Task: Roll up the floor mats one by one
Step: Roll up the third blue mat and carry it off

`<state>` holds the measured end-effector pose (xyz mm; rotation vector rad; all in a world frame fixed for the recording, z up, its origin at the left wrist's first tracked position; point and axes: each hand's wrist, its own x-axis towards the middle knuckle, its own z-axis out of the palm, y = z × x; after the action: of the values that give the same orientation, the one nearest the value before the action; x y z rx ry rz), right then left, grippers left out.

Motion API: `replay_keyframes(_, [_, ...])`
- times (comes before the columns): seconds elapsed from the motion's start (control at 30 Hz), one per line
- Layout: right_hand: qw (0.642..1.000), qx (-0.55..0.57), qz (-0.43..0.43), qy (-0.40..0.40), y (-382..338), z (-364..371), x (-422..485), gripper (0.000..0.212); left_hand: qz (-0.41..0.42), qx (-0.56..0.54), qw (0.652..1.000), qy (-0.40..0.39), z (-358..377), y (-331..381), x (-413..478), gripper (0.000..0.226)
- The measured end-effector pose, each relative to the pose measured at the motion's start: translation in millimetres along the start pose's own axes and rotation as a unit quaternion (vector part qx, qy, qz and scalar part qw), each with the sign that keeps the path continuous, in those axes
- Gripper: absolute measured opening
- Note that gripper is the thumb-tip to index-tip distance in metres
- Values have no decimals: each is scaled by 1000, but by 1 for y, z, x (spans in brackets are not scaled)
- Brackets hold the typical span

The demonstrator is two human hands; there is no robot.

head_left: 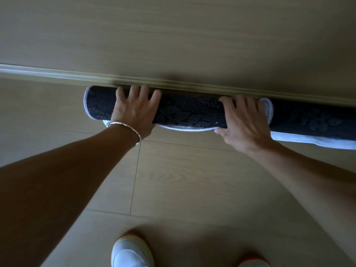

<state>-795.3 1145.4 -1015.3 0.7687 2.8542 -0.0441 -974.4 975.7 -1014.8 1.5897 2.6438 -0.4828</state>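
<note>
A rolled floor mat (188, 112), dark with a white dotted backing and a white hem, lies on the wood floor against the skirting board. My left hand (134, 110), with a silver bangle on the wrist, presses flat on the roll's left part, fingers spread over its top. My right hand (244, 120) grips the roll's right end, thumb under the white hem. A second rolled dark mat (312, 122) with a white edge lies right of it, end to end, running out of the frame.
The skirting board (173, 84) and the wood-panel wall (173, 35) stand directly behind the rolls. Light wood-look floor tiles (183, 180) spread in front. My two feet in white shoes with orange trim (131, 251) stand at the bottom edge.
</note>
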Motion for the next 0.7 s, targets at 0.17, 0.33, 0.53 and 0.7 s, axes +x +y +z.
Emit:
replay_keyframes(0.17, [1000,-4,23,20,8,13,10,76,2,25,999,46,16,8,18,65])
replay_keyframes(0.33, [999,-13,21,34,12,25,9,81,0,70,997,42,29,17,21,62])
replay_keyframes(0.53, [991,14,31,-126,-1,0,3,103,-3,-2,973,-232,-18,22,35,86])
replay_keyframes(0.7, [975,55,16,-213,3,-66,-31,96,25,-64,958,-279,-84,6,3,67])
